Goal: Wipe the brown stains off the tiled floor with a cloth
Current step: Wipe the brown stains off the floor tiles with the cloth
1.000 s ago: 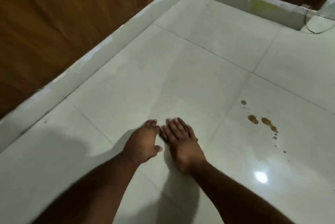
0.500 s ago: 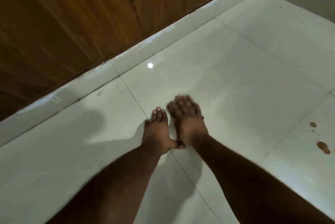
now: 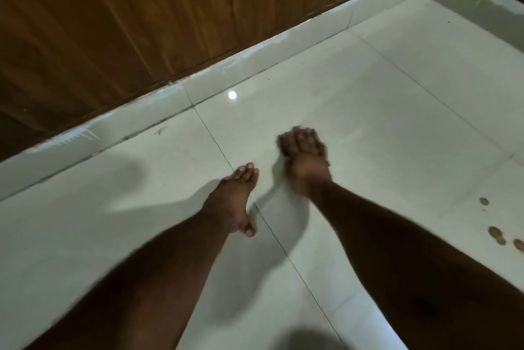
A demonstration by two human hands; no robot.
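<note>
Brown stains [image 3: 496, 234] dot the pale floor [image 3: 382, 122] at my far right, strung in a short line running toward me. My left hand [image 3: 229, 202] is flat, fingers straight; my right hand [image 3: 307, 159] is blurred, fingers loosely together, holding nothing.

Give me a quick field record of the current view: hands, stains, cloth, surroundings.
left hand: fingers straight, held out over the floor, holding nothing
right hand: blurred, held out over the floor, no cloth visible in its grip
brown stains: several drops at the right edge of view, right of the right forearm, not wiped
cloth: none in view
tiled floor: pale glossy tiles with a light reflection near the skirting
skirting: pale strip along the wall base
wall: brown wood panelling
</note>
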